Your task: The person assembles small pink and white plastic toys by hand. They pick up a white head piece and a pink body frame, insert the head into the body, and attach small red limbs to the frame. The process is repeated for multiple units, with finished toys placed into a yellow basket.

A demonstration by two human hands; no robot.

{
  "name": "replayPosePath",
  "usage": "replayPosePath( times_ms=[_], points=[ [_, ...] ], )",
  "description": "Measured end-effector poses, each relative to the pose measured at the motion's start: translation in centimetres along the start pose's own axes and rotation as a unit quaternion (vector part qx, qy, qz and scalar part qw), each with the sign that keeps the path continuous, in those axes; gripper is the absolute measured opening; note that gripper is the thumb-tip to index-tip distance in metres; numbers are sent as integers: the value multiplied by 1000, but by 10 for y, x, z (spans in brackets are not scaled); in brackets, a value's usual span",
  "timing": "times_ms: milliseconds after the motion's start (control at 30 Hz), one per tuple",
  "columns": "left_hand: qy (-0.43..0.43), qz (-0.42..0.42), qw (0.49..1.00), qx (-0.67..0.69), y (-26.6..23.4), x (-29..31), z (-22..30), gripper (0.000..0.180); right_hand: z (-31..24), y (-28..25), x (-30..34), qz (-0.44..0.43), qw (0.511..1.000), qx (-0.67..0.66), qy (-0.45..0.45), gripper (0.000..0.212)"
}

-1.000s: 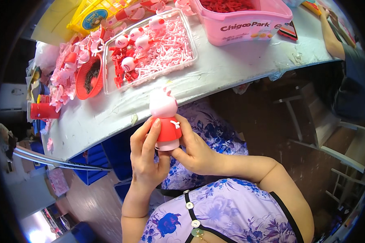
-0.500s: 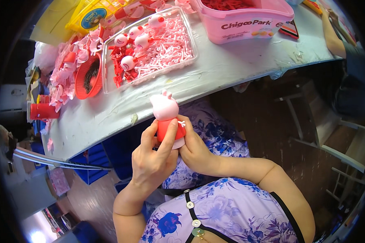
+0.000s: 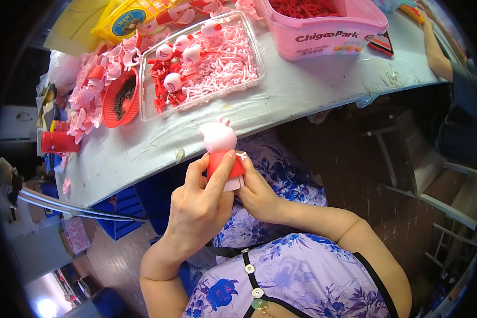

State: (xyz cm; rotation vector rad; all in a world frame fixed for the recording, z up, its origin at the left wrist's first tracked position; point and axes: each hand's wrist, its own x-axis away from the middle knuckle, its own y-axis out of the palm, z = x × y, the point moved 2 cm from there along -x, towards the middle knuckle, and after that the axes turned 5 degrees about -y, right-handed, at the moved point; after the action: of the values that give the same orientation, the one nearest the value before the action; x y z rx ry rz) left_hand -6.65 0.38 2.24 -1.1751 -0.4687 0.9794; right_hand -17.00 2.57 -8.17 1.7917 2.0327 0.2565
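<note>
A pink and red toy pig figure is held upright between my two hands, just off the near edge of the table. Its head and ears are pink, its body is red, and its base is pale pink. My left hand grips the red body from the left, with fingers pressed across its front. On the other side, my right hand closes on the lower body and base, beside a small white toy arm. The right fingertips are partly hidden behind the figure.
On the table a clear tray holds small pink parts, red parts and several toy heads. Left of it are a red basket and piled pink shells. A pink tub of red pieces stands behind. A co-worker's arm reaches in at far right.
The toy figure and both hands have shifted very slightly, the figure a little to the right. The table appears slightly lower and further right in view. Both hands keep their grip.
</note>
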Motion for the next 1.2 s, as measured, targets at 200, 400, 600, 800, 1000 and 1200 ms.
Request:
replayPosePath(
  times_ms=[200, 400, 600, 800, 1000, 1200],
  points=[
    [-33, -25, 997, 67, -17, -9, 2, 49, 2, -4, 4, -4, 998, -55, 33, 36],
    [-48, -39, 997, 38, -18, -12, 7, 48, 5, -4, 3, -12, 995, -92, 37, 40],
    [-23, 14, 1000, -5, -21, -15, 16, 44, 1, -2, 2, 11, 982, -183, 53, 40],
    [107, 114, 986, -53, -25, -11, 18, 41, 6, -5, 0, 19, 976, -208, 55, 41],
    [97, 272, 952, -105, -45, -24, 1, 32, 18, -13, 1, 6, 960, -268, 81, 38],
    [25, 254, 956, -144, -47, -58, -53, 31, 9, -7, 2, -10, 940, -320, 119, 37]
  ],
)
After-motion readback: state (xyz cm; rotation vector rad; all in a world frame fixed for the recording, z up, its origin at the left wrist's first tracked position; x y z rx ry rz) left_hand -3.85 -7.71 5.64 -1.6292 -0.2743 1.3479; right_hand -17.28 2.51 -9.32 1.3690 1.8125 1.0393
